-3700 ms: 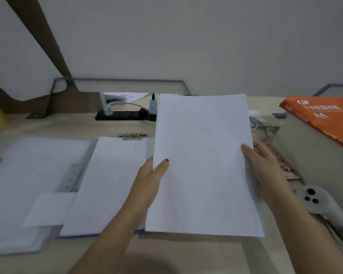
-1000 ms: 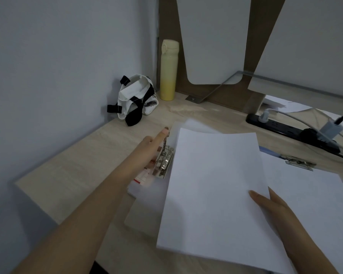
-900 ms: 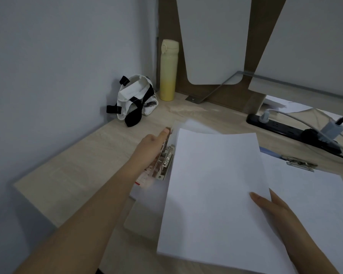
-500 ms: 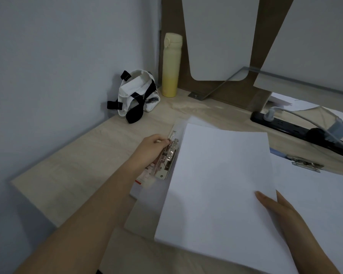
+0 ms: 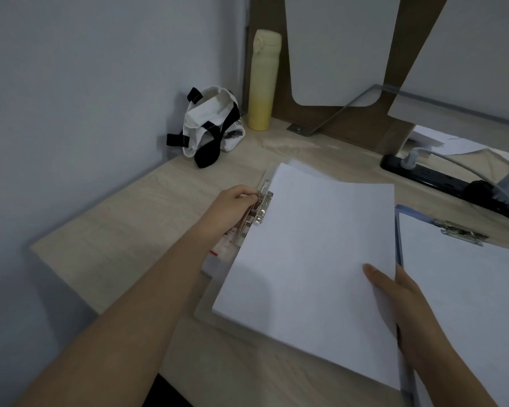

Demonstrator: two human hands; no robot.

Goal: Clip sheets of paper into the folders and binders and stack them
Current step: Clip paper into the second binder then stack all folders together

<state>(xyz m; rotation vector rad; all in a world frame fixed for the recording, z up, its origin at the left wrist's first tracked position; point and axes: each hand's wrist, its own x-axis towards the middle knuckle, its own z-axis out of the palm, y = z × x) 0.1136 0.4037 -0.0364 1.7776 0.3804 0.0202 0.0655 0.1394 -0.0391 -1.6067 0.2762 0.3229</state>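
Observation:
A stack of white paper sheets (image 5: pixel 312 259) lies over an open translucent folder (image 5: pixel 209 306) on the wooden desk. The folder's metal lever clip (image 5: pixel 260 210) runs along the paper's left edge. My left hand (image 5: pixel 232 208) is closed on that clip, lifting its lever. My right hand (image 5: pixel 406 306) grips the paper's right edge, thumb on top. To the right lies a blue clipboard (image 5: pixel 398 230) with white sheets (image 5: pixel 467 289) under its metal clip (image 5: pixel 460 232).
A yellow bottle (image 5: pixel 263 80) and a white bag with black straps (image 5: pixel 210 127) stand in the back corner by the wall. A black power strip (image 5: pixel 441 179) with plugged cables lies behind the clipboard. The desk edge (image 5: pixel 71 277) runs at the left.
The view swung left from the clipboard to the folder. My left hand let go of the paper and closed on the lever clip. My right hand slid the paper left against the clip.

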